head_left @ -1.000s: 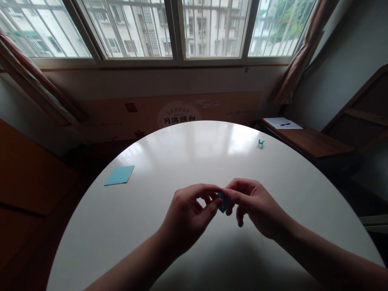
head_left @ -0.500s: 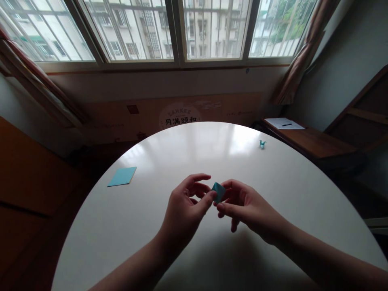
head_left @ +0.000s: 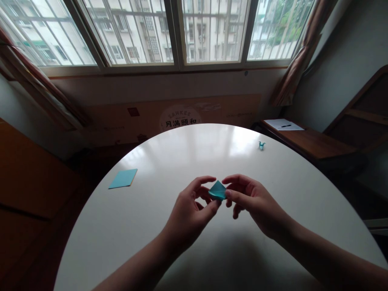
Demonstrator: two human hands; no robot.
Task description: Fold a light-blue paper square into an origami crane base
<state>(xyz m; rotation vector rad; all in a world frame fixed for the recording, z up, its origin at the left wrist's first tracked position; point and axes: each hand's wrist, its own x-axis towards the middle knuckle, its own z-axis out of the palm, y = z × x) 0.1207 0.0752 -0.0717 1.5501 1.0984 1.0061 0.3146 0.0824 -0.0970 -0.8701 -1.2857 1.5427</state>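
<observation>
A small folded teal origami paper (head_left: 217, 190) is held up above the white table between both hands. My left hand (head_left: 196, 206) pinches it from the left, with the thumb under its lower edge and the index finger curved above. On the other side, my right hand (head_left: 250, 194) grips its right corner between thumb and fingers. The paper shows a pointed top and a curved, lifted lower edge. Its back is hidden from me.
A stack of light blue square paper (head_left: 123, 178) lies at the table's left. Far right on the white table (head_left: 145, 250) stands a small teal origami bird (head_left: 261, 145). Beyond the rim, a wooden side table (head_left: 324, 141) bears white paper (head_left: 283, 125) and a pen.
The folded paper has turned and now shows a wider triangular face with a curved lower edge. My right thumb has moved up onto its right corner.
</observation>
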